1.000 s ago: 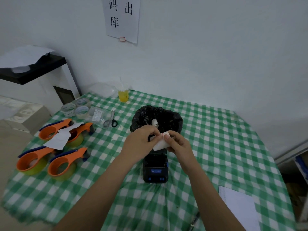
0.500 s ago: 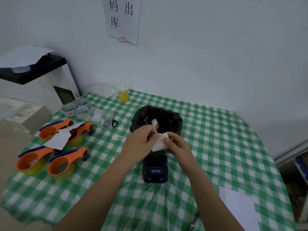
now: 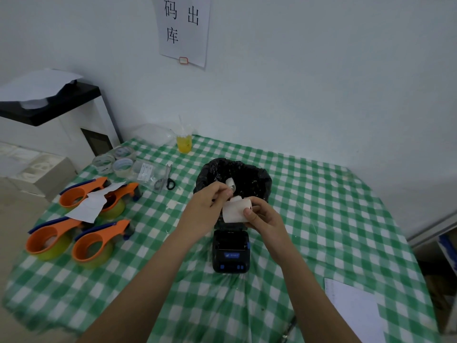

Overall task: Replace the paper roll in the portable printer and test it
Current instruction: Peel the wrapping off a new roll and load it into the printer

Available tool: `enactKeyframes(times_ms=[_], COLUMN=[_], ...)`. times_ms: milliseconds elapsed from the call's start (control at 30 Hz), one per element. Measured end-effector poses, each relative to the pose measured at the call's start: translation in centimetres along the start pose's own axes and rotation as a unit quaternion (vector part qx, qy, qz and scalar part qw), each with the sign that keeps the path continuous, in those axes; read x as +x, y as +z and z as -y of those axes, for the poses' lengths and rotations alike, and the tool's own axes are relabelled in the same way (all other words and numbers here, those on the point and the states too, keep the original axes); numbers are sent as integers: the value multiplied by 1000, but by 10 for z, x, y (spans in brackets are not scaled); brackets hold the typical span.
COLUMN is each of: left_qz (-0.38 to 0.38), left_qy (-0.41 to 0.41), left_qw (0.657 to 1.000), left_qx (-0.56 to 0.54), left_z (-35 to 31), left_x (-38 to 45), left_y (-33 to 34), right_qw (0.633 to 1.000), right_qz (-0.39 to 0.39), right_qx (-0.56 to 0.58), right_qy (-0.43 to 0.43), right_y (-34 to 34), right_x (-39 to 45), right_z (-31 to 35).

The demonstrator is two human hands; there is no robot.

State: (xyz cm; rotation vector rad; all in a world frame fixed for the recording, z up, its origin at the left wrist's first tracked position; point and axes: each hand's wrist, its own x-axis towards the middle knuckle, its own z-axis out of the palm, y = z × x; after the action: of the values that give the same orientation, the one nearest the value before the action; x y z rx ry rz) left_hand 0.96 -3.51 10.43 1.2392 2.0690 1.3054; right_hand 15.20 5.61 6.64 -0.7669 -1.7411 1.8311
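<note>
A white paper roll (image 3: 236,211) is held above the table in my right hand (image 3: 263,217), thumb on its near end. My left hand (image 3: 206,209) pinches something small at the roll's top edge, apparently its loose paper end. Below both hands lies the black portable printer (image 3: 231,252) with blue buttons, its lid end hidden behind the hands. Another small white roll (image 3: 231,182) sits inside the black-lined bin (image 3: 259,180) just behind.
Several orange tape dispensers (image 3: 94,243) and a paper scrap (image 3: 91,205) lie at the left. Clear tape rolls (image 3: 116,160), scissors (image 3: 168,180) and a yellow drink cup (image 3: 184,142) stand farther back. A white sheet (image 3: 356,310) lies at the near right.
My left hand has pulled up and left, away from the roll's end, with its pinch near the roll's top. My right hand has tilted the roll slightly.
</note>
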Motion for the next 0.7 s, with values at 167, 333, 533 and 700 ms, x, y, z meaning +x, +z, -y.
enactKeyframes(times_ms=[167, 333, 533, 700], left_qz=[39, 134, 141, 129], left_qy=[-71, -174, -161, -129], left_qw=[991, 949, 950, 954], left_qx=[-108, -226, -229, -237], left_z=[0, -8, -12, -9], left_x=[-1, -5, -3, -2], left_y=[-2, 0, 1, -1], right_qw=[998, 997, 996, 996], right_qz=[2, 27, 40, 50], right_qx=[53, 53, 45, 37], right_qy=[-22, -44, -64, -68], right_y=[-1, 0, 1, 0], right_x=[-3, -5, -7, -8], right_z=[4, 10, 15, 17])
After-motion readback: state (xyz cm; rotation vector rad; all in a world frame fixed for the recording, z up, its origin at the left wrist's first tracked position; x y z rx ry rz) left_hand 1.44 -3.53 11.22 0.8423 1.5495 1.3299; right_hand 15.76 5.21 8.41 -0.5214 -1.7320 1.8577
